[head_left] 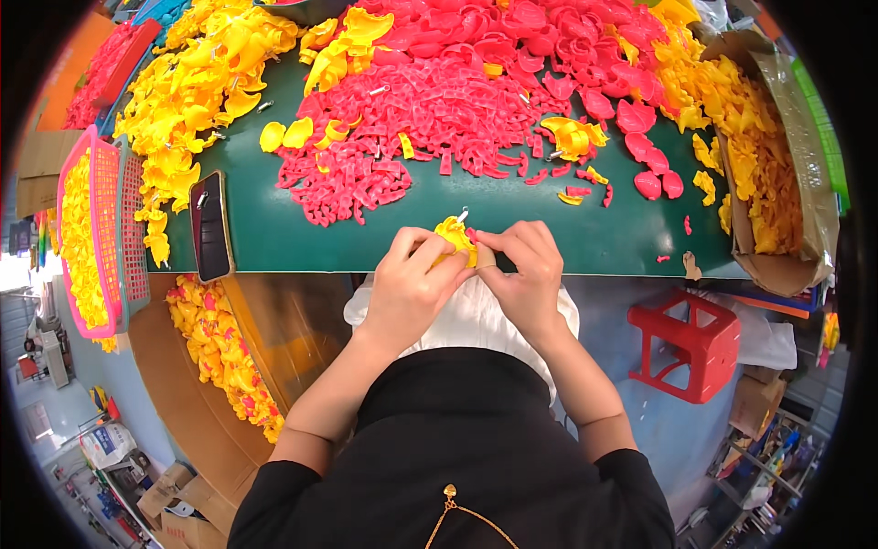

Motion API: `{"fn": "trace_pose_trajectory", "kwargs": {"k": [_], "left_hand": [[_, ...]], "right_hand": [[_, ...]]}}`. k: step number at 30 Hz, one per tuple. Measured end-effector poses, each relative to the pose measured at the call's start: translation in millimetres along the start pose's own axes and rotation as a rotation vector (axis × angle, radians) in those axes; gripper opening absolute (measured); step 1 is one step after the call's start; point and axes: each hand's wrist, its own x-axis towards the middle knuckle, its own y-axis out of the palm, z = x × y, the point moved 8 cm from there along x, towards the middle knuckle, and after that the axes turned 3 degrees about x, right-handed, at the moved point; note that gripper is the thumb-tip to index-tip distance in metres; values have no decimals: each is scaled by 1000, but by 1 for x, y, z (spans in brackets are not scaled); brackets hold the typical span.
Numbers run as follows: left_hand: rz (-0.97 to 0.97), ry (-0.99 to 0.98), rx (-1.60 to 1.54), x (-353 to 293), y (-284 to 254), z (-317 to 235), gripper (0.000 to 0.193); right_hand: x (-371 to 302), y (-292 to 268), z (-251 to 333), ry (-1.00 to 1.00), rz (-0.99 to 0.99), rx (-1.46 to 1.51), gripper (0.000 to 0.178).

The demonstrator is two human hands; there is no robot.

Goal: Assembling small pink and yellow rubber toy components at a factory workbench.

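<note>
Near the front edge of the green table, my left hand (408, 285) is closed in a pinch on a yellow moulded plastic part (451, 231). A small metal clip (463, 214) sticks up from the part's top. My right hand (529, 273) is closed beside it, its fingertips pressing a small red plastic piece (471, 235) against the yellow part's right side. The fingers hide the lower half of the part. Just beyond my hands lies a heap of small red curved strips (352, 183), with a loose yellow part with a clip (574, 137) to its right.
Yellow parts are piled at left (183, 101); red shells (585, 41) lie at the back. A phone (212, 227) rests near the table edge by a pink basket (108, 238). Cardboard boxes of yellow parts stand at right (816, 183) and lower left (174, 375). A red stool (700, 352) stands below.
</note>
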Motion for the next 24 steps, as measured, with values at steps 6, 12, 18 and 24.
{"fn": "trace_pose_trajectory", "kwargs": {"k": [6, 12, 18, 24], "left_hand": [[-7, -2, -15, 0, -1, 1, 24], [-11, -1, -14, -1, -1, 1, 23], [52, 49, 2, -2, 4, 3, 22], [91, 98, 36, 0, 0, 1, 24]], "right_hand": [[1, 0, 2, -10, 8, 5, 19], [-3, 1, 4, -45, -16, -34, 20], [-3, 7, 7, -86, 93, -113, 26], [1, -1, 15, -107, 294, -134, 27]]}}
